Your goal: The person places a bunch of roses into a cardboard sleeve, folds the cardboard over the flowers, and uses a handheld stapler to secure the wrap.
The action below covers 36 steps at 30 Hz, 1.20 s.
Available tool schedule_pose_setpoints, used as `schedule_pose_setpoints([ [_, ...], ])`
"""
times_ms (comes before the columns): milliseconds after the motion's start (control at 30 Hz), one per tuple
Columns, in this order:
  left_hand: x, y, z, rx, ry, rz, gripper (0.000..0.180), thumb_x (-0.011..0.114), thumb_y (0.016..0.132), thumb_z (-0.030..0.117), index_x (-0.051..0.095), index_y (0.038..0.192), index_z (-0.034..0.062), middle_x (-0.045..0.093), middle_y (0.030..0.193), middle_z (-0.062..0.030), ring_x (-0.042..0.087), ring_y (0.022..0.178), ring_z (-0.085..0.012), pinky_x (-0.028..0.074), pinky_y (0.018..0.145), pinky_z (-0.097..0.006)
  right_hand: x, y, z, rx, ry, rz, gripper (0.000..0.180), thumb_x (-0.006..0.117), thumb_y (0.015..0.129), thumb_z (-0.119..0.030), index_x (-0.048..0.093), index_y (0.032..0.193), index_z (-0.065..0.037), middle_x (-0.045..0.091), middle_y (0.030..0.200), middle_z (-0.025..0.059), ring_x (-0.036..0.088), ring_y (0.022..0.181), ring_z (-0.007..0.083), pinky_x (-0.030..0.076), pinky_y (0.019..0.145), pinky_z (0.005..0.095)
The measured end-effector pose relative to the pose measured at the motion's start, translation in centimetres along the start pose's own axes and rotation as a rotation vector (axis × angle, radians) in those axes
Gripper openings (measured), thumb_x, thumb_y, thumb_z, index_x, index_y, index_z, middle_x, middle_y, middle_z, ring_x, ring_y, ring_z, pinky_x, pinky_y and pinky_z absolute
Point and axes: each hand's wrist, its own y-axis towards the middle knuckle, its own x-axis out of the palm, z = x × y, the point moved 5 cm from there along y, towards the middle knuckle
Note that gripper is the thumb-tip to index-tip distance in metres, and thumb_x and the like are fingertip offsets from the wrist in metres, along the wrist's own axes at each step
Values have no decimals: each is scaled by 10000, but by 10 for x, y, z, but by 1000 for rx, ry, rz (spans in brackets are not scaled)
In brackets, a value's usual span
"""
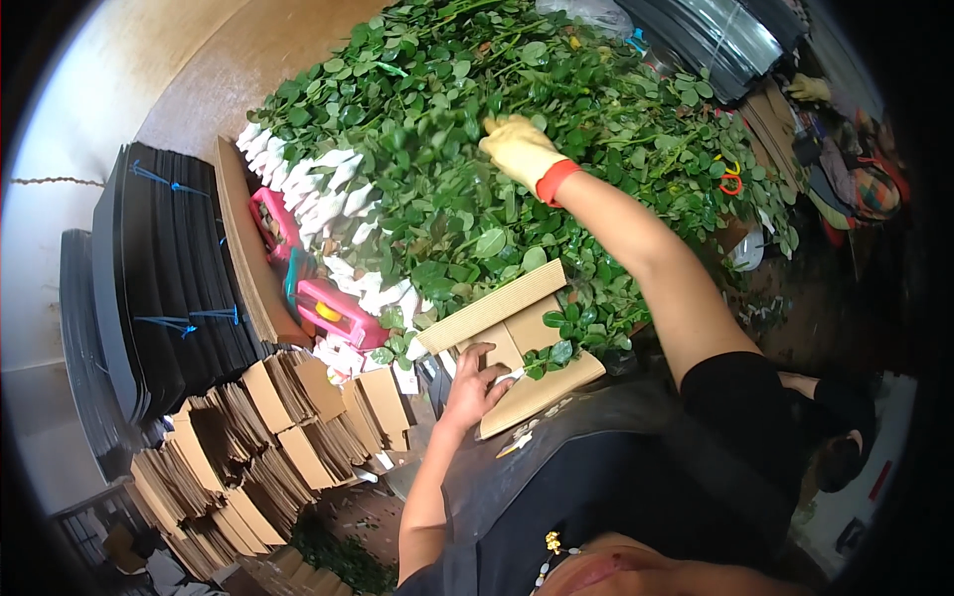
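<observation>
My left hand is bare and rests on a folded corrugated cardboard sheet in front of me. Its fingers are bent but apart, touching a small white end of a leafy stem that lies on the cardboard. A raised cardboard flap stands along the sheet's far side. My right hand, in a pale yellow glove with an orange cuff, reaches far into the heap of leafy green stems. Its fingers are curled among the leaves, which blur beside it; what they grip is hidden.
White-wrapped stem heads line the heap's left side, beside pink plastic holders. Stacked black sheets tied with blue string stand at left, above bundles of folded cardboard. More dark sheets lie at the far right. An orange-red hooked thing sits among the leaves.
</observation>
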Motion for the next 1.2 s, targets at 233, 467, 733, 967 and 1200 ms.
schedule_pose_setpoints([
  [233,5,-6,-7,-22,-22,17,238,839,848,220,805,1039,80,543,1413,-193,470,1339,-408,427,1114,-483,-134,-59,19,16,-98,654,353,682,935,-62,704,1282,-122,649,1418,89,622,1235,170,475,1127,378],
  [467,8,-5,-9,46,39,39,365,822,876,300,773,1164,81,590,1351,-209,511,1291,-427,443,1097,-496,-126,-225,45,-348,619,400,487,542,829,137,732,1211,-97,763,1165,95,717,1027,284,567,959,409],
  [733,5,-14,-18,-76,-175,214,909,925,790,221,458,1563,126,637,1356,-174,719,1108,-331,602,936,-409,59,-327,10,64,461,-182,216,716,804,-65,805,989,-133,762,887,101,730,819,353,590,737,438],
  [967,5,-13,-10,7,-94,151,484,860,869,187,679,1305,77,626,1232,-114,660,816,-230,572,742,-350,-68,-220,22,31,385,289,202,664,996,-134,740,1183,-133,763,937,127,729,791,307,592,709,430],
  [1200,4,-6,-9,13,-128,102,503,857,876,211,671,1325,82,606,1249,-122,662,869,-247,584,740,-352,-8,-31,-22,-218,47,140,657,704,954,-136,478,1570,-170,672,1360,194,673,1209,366,530,1107,428],
])
